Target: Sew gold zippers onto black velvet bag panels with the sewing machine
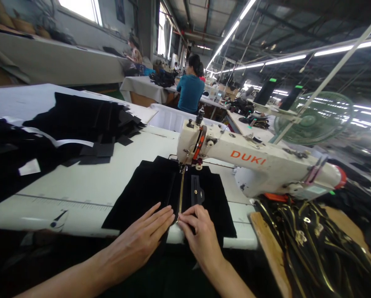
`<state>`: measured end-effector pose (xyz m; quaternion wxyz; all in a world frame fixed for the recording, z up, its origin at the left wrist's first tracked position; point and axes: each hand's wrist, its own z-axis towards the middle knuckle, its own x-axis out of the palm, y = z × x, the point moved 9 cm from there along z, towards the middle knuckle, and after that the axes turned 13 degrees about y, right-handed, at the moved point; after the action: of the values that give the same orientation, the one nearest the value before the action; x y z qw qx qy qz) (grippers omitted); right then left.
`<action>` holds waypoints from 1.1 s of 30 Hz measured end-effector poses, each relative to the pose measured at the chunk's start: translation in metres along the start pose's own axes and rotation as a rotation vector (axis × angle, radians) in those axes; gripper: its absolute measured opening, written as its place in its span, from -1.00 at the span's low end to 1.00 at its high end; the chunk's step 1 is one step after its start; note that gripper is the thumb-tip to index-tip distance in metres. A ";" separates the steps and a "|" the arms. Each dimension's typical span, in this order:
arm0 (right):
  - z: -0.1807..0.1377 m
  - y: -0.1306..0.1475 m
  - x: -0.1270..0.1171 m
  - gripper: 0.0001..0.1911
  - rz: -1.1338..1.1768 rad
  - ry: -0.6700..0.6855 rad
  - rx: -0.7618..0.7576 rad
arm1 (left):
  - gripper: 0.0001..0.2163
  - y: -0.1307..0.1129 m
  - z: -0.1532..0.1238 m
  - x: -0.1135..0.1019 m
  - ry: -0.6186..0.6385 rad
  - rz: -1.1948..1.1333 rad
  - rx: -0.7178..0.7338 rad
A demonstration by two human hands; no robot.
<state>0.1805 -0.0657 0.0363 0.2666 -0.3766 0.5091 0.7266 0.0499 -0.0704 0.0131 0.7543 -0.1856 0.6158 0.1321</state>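
Observation:
A black fabric panel (142, 192) lies on the sewing table, its far part under the head of a white sewing machine (216, 145). Along its middle runs a gold-toothed zipper (181, 192) up to the needle area. My left hand (144, 231) rests flat on the panel just left of the zipper, fingers stretched out. With thumb and forefinger, my right hand (200, 229) pinches the near end of the zipper. Just beyond it, a dark patch with a small gold zipper pull (195, 192) shows on the panel.
Stacked black fabric pieces (80, 120) cover the left of the table. At the lower right, many gold-toothed zippers (312, 248) lie beside a wooden board (270, 252). A green fan (315, 118) stands behind the machine. A person in a blue top (190, 92) is farther back.

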 end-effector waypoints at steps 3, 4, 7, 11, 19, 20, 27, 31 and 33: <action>0.000 0.004 0.001 -0.85 -0.051 -0.031 -0.014 | -0.36 -0.002 0.001 -0.001 -0.002 -0.011 0.012; 0.000 0.006 0.003 -0.86 -0.056 -0.037 -0.024 | -0.35 -0.002 0.001 -0.001 0.003 -0.006 0.015; -0.001 0.008 0.002 -0.87 -0.027 -0.069 -0.046 | -0.32 -0.004 0.002 0.000 0.032 0.028 0.031; -0.004 0.005 -0.001 -0.78 0.020 -0.037 -0.051 | -0.34 -0.004 0.003 0.003 0.081 0.075 0.062; -0.007 0.008 -0.005 -0.60 -0.149 0.041 -0.097 | -0.37 0.005 0.006 -0.001 0.070 -0.081 0.002; -0.006 0.010 -0.003 -0.64 -0.168 0.046 -0.122 | -0.39 0.007 0.008 -0.006 0.080 -0.125 -0.004; 0.005 0.017 0.006 -0.81 -0.182 -0.005 -0.230 | -0.49 0.024 0.017 -0.034 0.261 -0.244 0.055; 0.005 0.021 -0.004 -0.76 -0.197 -0.280 -0.315 | -0.38 0.032 0.010 -0.022 0.181 -0.208 0.056; 0.007 0.021 -0.006 -0.77 -0.223 -0.386 -0.356 | -0.41 0.033 0.011 -0.012 0.096 -0.178 0.055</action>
<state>0.1663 -0.0664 0.0542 0.3665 -0.3260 0.2686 0.8290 0.0428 -0.0361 0.0234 0.7374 -0.2250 0.6357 0.0386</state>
